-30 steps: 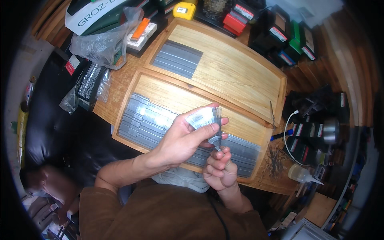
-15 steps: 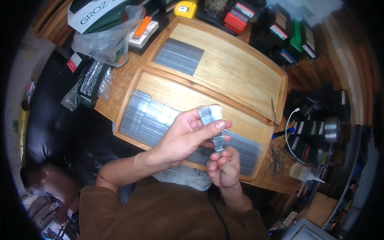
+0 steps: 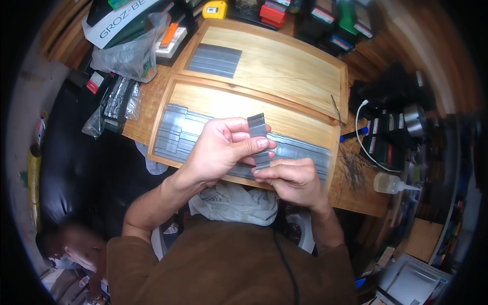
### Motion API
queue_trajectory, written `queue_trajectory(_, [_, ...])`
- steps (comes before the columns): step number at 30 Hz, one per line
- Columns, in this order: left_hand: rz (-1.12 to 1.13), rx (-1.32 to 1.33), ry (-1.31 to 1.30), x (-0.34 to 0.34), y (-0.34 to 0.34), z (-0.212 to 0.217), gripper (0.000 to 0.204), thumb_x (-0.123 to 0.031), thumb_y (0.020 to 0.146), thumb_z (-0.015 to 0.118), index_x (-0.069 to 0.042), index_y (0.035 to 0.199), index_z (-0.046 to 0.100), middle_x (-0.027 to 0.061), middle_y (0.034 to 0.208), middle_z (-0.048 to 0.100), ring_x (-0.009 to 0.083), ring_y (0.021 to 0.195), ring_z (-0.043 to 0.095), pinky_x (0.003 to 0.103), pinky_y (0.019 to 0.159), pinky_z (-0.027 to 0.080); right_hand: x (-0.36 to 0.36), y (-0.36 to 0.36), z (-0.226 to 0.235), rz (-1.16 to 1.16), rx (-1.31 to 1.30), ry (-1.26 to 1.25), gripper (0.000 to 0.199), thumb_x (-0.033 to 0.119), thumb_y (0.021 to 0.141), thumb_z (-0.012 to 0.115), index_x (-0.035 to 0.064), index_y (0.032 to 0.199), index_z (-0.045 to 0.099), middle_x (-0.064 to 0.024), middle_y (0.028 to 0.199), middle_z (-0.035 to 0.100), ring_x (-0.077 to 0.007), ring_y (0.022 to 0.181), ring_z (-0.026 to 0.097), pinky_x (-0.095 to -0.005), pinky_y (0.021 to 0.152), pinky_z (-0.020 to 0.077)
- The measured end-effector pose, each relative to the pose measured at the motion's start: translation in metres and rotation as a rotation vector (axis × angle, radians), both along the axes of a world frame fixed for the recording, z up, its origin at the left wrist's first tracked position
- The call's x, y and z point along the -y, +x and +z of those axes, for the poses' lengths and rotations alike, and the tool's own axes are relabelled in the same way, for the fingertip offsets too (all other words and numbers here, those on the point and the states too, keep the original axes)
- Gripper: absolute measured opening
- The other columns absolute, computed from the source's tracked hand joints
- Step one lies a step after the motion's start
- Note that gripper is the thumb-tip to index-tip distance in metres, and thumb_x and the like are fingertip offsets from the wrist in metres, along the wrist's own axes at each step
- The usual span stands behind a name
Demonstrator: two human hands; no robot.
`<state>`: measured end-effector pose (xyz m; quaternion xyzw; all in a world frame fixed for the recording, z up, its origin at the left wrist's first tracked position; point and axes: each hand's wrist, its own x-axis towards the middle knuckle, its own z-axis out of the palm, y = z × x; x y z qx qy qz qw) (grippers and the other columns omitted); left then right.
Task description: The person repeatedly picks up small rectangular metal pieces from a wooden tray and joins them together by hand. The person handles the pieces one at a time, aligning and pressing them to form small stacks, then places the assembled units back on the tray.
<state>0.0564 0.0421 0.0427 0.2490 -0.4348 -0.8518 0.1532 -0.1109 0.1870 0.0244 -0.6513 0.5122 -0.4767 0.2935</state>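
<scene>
My left hand (image 3: pixel 216 150) is closed round a narrow stack of thin grey metal strips (image 3: pixel 257 127), thumb across its front. The stack stands tilted, its top end showing above my fingers. At the lower end my right hand (image 3: pixel 297 180) pinches it between thumb and fingers. Both hands are over the near wooden tray (image 3: pixel 218 104). In that tray lie rows of similar grey strips (image 3: pixel 175 132), partly hidden by my hands and forearms. The far wooden tray (image 3: pixel 290 71) holds a smaller block of strips (image 3: pixel 213 60) at its left end.
A yellow tape measure (image 3: pixel 214 9) and a red box (image 3: pixel 273 16) sit behind the trays. A plastic bag (image 3: pixel 129 58) is at left. On the right are loose dark needle-like pieces (image 3: pixel 353 165), a blue pen (image 3: pixel 354 134), a white cable (image 3: pixel 358 119) and a squeeze bottle (image 3: pixel 389 183).
The stack has turned from a shiny, fanned look to a flatter, darker face. My right hand has moved up and swung round to pinch its lower end from the right. The view has shifted.
</scene>
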Motion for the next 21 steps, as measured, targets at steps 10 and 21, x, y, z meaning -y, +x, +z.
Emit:
queue_trajectory(10, [0.042,-0.077,-0.998,0.047,-0.035,-0.035,0.015,0.0,0.097,0.069,0.005,0.11,0.075,0.0111,0.098,0.078,0.0139,0.09,0.073,0.026,0.081,0.058,0.034,-0.017,0.035,-0.425,-0.157,-0.009,0.033,0.011,0.088,0.083,-0.0065,0.114,0.072,-0.018,0.106,0.069,-0.0229,0.09,0.072,-0.0351,0.075,0.0602])
queue_trajectory(21, [-0.03,-0.064,-0.882,0.057,-0.035,-0.055,0.03,0.001,0.098,0.066,0.005,0.128,0.069,0.0095,0.108,0.075,0.0109,0.098,0.069,0.024,0.084,0.057,0.093,-0.028,0.01,-0.243,-0.078,-0.134,0.013,-0.001,0.09,0.073,0.0007,0.1,0.081,-0.0103,0.085,0.068,-0.0185,0.074,0.066,-0.0303,0.067,0.0538])
